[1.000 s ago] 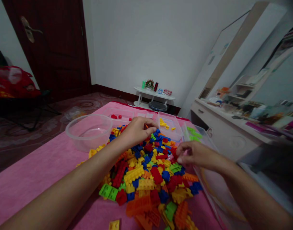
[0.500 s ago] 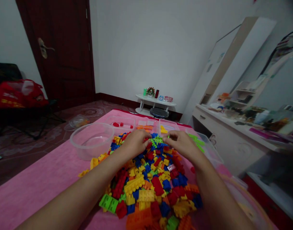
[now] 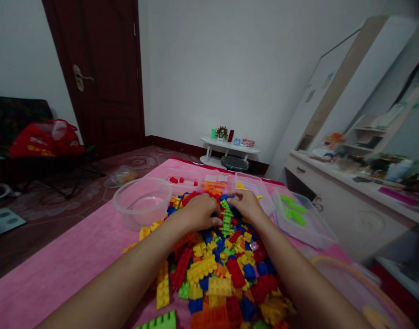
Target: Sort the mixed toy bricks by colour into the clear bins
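Note:
My left hand (image 3: 201, 211) is over the far part of a heap of mixed toy building bricks (image 3: 209, 267). Its fingers are curled and their grip is partly hidden. Just right of its fingertips a bright green studded piece (image 3: 226, 220) stands out, running lengthwise toward me. Across from it, my right hand (image 3: 247, 204) reaches in with bent fingers and thumb apart, close to the green piece's far end and to dark blue bricks. I cannot make out a brick in the right hand.
A clear round tub (image 3: 142, 201) stands left of the heap on the pink cloth (image 3: 89, 246). Clear trays hold red bricks (image 3: 183, 181), orange pieces (image 3: 214, 186) and green pieces (image 3: 293, 209). At right front lies a round clear lid or tub (image 3: 353, 283).
The green piece between my hands now shows longer and points toward me. My hands stay over the same part of the heap. The view has turned slightly left.

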### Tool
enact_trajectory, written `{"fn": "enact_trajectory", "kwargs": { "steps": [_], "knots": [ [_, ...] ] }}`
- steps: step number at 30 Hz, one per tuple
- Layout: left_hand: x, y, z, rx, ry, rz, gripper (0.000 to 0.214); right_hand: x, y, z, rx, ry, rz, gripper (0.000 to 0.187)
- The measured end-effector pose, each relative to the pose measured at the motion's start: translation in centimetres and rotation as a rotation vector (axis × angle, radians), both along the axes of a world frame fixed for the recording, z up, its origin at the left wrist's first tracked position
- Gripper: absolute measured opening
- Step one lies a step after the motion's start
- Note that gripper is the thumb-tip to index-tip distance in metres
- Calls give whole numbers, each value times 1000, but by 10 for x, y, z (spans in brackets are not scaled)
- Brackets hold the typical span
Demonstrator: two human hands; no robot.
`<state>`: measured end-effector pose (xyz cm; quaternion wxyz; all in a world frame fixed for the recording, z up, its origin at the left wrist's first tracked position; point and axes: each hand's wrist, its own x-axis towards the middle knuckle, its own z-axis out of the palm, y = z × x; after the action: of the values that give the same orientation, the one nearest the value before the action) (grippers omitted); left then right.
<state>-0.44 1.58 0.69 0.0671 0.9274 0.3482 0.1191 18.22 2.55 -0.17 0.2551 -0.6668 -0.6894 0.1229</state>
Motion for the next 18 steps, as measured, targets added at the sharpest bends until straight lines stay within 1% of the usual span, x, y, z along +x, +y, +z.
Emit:
{"fn": "enact_trajectory", "kwargs": {
  "steps": [1,4,7,10,12,14,16,18],
  "knots": [
    [-3,0,4,-21,11,8,21,-2,5,-1,3,-103,-1,30],
    [-13,0,13,-74,15,18,19,-12,13,-7,-29,-245,-18,31],
    [-22,1,19,-148,-55,-21,17,-20,13,-13,-68,-370,-46,33],
    [-26,5,22,-224,-143,-42,18,-21,7,-15,-68,-448,-57,32],
    [-24,9,19,-200,-206,-15,19,-18,-1,-13,-58,-485,-55,26],
    [-21,14,13,-125,-243,36,20,-14,-10,-8,-14,-509,-55,23],
    [-17,17,3,-66,-238,62,23,-12,-21,-1,80,-494,-67,21],
    [-13,19,-6,-49,-194,31,26,-12,-31,6,169,-430,-92,20]
  ]
}}
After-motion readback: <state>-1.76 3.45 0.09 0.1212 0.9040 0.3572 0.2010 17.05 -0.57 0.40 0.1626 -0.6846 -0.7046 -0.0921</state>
